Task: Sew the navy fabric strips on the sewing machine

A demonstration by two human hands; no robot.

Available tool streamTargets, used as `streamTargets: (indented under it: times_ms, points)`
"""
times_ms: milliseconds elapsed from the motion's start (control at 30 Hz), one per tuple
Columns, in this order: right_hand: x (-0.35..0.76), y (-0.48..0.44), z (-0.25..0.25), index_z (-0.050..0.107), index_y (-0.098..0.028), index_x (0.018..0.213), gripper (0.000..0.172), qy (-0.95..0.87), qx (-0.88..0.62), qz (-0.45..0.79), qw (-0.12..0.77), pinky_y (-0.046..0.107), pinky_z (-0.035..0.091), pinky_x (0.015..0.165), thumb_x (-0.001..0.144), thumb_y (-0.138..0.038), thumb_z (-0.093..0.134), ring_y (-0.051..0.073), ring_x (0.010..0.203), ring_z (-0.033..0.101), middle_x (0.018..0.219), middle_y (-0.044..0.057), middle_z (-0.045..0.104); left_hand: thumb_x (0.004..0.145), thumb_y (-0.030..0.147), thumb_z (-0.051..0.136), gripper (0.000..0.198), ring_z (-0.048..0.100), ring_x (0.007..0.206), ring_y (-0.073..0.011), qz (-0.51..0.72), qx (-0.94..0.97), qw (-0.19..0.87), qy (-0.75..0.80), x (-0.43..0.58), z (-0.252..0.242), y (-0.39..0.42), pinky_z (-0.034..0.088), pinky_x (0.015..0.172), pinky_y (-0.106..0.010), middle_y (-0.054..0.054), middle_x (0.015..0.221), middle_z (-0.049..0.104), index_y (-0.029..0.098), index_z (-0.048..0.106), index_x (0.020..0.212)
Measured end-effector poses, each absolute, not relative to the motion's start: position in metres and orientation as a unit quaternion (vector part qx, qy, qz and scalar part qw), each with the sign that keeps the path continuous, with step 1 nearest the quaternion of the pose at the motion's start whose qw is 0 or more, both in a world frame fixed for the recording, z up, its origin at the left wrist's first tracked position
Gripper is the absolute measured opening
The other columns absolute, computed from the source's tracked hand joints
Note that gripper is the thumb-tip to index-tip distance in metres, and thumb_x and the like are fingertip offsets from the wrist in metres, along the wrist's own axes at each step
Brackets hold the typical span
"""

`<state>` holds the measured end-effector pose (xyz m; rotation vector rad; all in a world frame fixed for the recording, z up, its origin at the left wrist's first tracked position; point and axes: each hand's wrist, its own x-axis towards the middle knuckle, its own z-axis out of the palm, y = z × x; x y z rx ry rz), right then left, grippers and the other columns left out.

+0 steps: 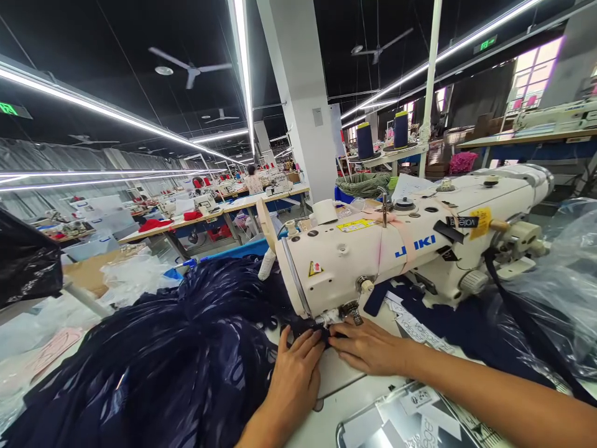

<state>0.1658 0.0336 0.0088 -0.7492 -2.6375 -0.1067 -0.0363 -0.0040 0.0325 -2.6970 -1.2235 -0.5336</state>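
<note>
Workbench (321, 429): left fingers (306, 345), right fingers (346, 344) slightly spread, touching cloth (325, 336).

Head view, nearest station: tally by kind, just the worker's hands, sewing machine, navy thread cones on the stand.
Hands: 2 (left hand, right hand)
Sewing machine: 1
Navy thread cones: 2
Total: 5

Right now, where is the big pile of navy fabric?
The navy fabric pile lies at the lower left of the head view, just left of the left hand and the sewing machine.
</note>
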Motion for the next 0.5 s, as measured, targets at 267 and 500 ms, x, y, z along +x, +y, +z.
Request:
streamTargets:
  times_ms: [267,500]
  points:
    - [0.165,0.033,0.011,0.056,-0.015,0.108,0.027,-0.942,-0.268,-0.060,0.196,0.038,0.040,0.082,0.085,-0.021,0.043,0.021,0.087,0.055,0.105,0.010,0.058,0.065,0.002,0.037,0.054,0.051,0.109,-0.0246,-0.157,-0.894,0.090,-0.410,-0.043,0.002,0.008,0.020,0.099,-0.059,-0.009,0.114,0.060,0.019,0.056,0.112]
    - [0.165,0.033,0.012,0.056,-0.014,0.110,0.029,-0.941,-0.275,-0.068,0.185,0.037,0.040,0.081,0.086,-0.028,0.045,0.023,0.092,0.053,0.106,0.010,0.058,0.073,0.003,0.040,0.048,0.046,0.114,-0.0273,-0.096,-0.909,0.070,-0.400,-0.042,0.021,0.002,0.024,0.096,-0.063,-0.010,0.121,0.054,0.017,0.052,0.117]
